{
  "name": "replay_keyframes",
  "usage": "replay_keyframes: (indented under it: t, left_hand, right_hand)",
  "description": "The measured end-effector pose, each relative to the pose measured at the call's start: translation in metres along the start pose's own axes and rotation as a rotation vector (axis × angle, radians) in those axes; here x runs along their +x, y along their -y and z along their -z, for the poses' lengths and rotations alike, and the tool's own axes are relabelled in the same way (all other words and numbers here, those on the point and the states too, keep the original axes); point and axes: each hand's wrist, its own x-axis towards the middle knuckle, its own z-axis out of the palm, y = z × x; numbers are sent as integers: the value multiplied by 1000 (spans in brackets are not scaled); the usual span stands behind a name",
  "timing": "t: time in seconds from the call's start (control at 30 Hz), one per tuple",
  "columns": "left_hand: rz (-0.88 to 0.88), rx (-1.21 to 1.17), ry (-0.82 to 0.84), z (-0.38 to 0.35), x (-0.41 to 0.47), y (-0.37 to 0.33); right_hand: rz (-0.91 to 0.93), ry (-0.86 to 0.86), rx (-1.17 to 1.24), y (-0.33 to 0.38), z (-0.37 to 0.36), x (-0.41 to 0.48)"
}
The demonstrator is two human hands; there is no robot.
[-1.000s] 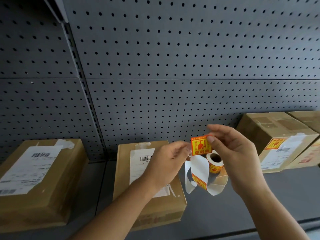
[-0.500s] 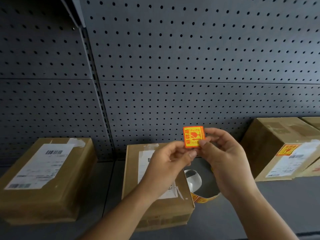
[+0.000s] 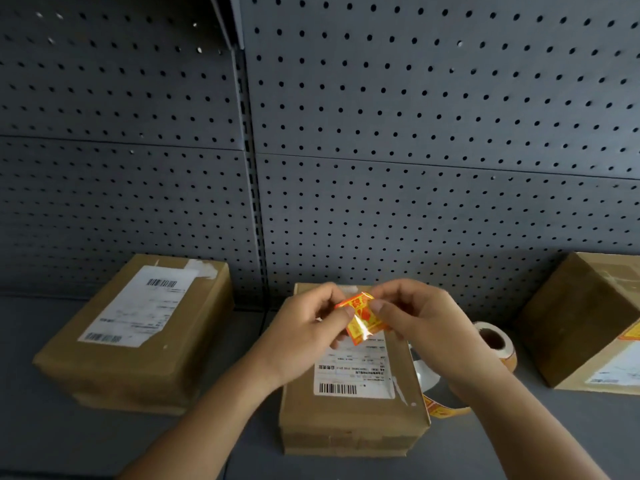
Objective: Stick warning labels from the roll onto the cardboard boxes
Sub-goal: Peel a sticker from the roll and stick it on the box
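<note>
A small orange and yellow warning label (image 3: 362,318) is pinched between my left hand (image 3: 308,330) and my right hand (image 3: 419,323), just above the far end of the middle cardboard box (image 3: 349,410). That box lies flat with a white shipping slip on top. The label roll (image 3: 493,342) lies on the shelf right of this box, behind my right wrist, with a strip of backing paper curling out below it. Another flat box (image 3: 138,337) with a white slip sits at the left. At the right edge, a taller box (image 3: 585,320) shows an orange label corner.
The boxes rest on a grey shelf (image 3: 52,438) backed by a grey pegboard wall (image 3: 415,150). A vertical upright (image 3: 252,188) divides the pegboard behind the gap between the left and middle boxes.
Both hands have come down with the label from in front of the pegboard to just over the middle box. The roll has been set down on the shelf to the right.
</note>
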Motion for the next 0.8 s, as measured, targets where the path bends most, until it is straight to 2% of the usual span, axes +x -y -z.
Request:
replay_keyframes:
  t: [0.1,0.27,0.37,0.5,0.8]
  left_hand:
    - [22,23,-90,14,0,5]
    - [106,-76,-248,26,-2,16]
    - [167,-189,-284,29,-1,21]
    - [163,-147,-279,36,0,28]
    - [161,-13,-342,44,17,40]
  right_hand:
    - [-43,23,4,-1,-9,13]
    - [-90,79,42,-2,-28,33]
    - [-140,116,82,-3,-39,41]
    - [-221,110,173,-2,-44,47]
    - [-167,26,-48,-11,-54,62]
